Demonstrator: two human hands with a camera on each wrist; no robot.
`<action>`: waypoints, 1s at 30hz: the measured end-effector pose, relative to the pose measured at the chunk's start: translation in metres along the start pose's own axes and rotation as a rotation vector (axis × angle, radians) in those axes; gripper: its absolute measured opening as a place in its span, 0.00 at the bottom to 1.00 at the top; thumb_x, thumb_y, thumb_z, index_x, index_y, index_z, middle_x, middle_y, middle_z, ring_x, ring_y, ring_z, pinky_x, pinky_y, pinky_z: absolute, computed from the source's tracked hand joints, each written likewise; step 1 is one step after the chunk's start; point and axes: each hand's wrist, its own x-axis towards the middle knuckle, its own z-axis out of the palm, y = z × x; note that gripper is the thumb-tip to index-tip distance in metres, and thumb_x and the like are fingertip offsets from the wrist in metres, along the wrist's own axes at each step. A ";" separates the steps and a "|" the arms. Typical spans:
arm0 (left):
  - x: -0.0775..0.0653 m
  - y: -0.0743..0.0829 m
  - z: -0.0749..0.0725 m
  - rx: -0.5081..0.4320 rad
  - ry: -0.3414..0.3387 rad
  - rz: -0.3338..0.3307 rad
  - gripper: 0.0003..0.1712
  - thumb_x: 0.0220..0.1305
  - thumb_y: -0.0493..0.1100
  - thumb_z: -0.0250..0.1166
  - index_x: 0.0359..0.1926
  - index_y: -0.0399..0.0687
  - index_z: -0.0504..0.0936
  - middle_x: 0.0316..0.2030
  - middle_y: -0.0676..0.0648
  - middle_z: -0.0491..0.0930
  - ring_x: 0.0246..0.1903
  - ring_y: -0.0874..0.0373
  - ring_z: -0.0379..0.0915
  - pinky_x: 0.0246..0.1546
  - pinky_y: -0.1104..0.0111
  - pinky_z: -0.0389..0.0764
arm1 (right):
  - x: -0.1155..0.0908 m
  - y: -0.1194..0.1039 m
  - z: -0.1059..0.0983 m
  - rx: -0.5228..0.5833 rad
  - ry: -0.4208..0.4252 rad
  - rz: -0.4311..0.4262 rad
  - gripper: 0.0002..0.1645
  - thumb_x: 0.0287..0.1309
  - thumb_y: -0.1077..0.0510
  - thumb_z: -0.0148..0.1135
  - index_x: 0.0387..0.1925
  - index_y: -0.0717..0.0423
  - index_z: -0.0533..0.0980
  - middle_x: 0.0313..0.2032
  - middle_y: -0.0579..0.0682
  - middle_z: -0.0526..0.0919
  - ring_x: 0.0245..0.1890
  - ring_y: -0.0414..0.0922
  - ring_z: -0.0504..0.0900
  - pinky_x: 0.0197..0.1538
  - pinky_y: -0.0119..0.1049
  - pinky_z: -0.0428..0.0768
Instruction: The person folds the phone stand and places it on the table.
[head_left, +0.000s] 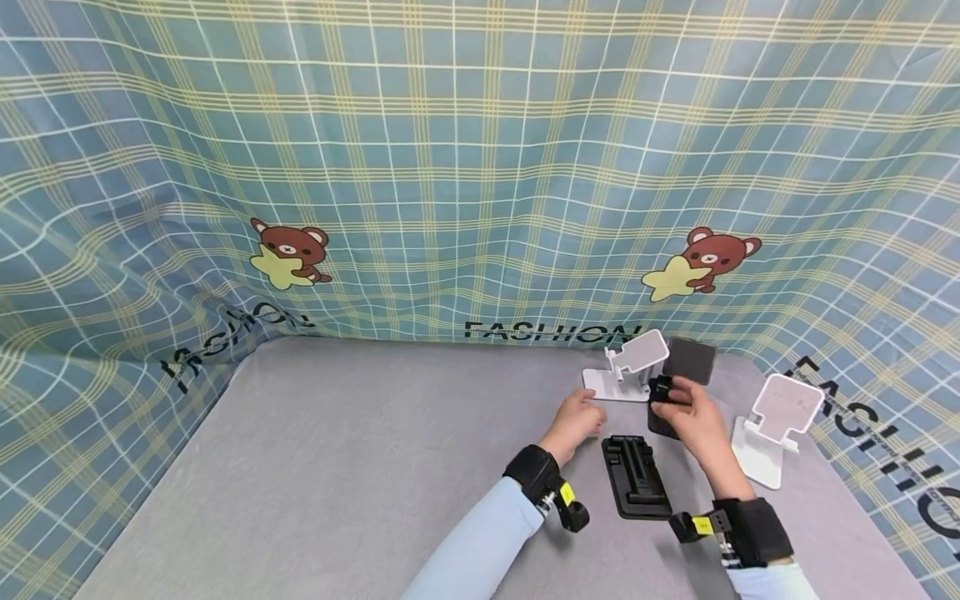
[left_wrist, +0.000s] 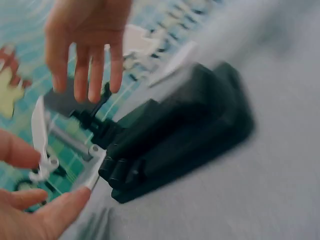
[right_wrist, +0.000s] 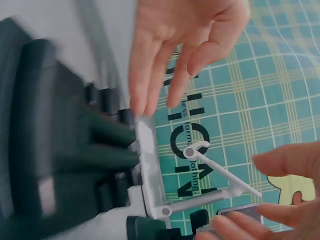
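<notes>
- Right hand: is hovering at the open black phone stand, right of the frame's centre. Thumb and fingers are standing apart, loosely bent; I cannot tell whether they are touching it.
- Left hand: is hanging near the base edge of the rear white phone stand, right of centre. Its fingers are extending, with the thumb standing apart; contact is remaining unclear to me.
- Folded black phone stand: is lying flat between the forearms, lower right.
- Second white phone stand: is standing unfolded at far right, beyond the right hand.
- Grey tabletop: is supporting all four stands.
- Plaid curtain: is hanging behind, across the upper frame.
</notes>
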 end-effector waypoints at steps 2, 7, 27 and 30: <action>0.008 -0.001 0.000 -0.174 -0.032 -0.046 0.38 0.49 0.30 0.55 0.66 0.35 0.63 0.40 0.38 0.79 0.41 0.45 0.78 0.43 0.64 0.82 | 0.007 -0.005 0.000 0.092 0.065 0.021 0.44 0.62 0.58 0.56 0.72 0.65 0.47 0.64 0.70 0.62 0.59 0.63 0.69 0.45 0.29 0.76; 0.023 -0.003 0.005 -0.481 -0.134 -0.086 0.44 0.49 0.29 0.50 0.70 0.30 0.50 0.39 0.42 0.72 0.41 0.52 0.73 0.63 0.53 0.69 | 0.025 -0.014 0.004 0.278 0.205 0.012 0.41 0.63 0.60 0.54 0.73 0.57 0.48 0.70 0.61 0.58 0.63 0.57 0.66 0.36 0.14 0.72; 0.047 0.003 0.012 -0.922 -0.276 -0.079 0.45 0.51 0.29 0.39 0.72 0.29 0.36 0.72 0.30 0.43 0.72 0.40 0.39 0.73 0.54 0.45 | 0.073 -0.024 0.026 0.345 0.227 0.034 0.37 0.66 0.63 0.46 0.73 0.57 0.48 0.69 0.63 0.58 0.59 0.58 0.70 0.50 0.38 0.81; 0.048 0.004 0.013 -0.935 -0.297 -0.078 0.44 0.51 0.30 0.38 0.71 0.28 0.36 0.72 0.29 0.42 0.73 0.40 0.38 0.73 0.55 0.42 | 0.075 -0.021 0.028 0.289 0.261 0.036 0.36 0.64 0.66 0.47 0.72 0.58 0.52 0.62 0.69 0.66 0.53 0.61 0.75 0.40 0.27 0.81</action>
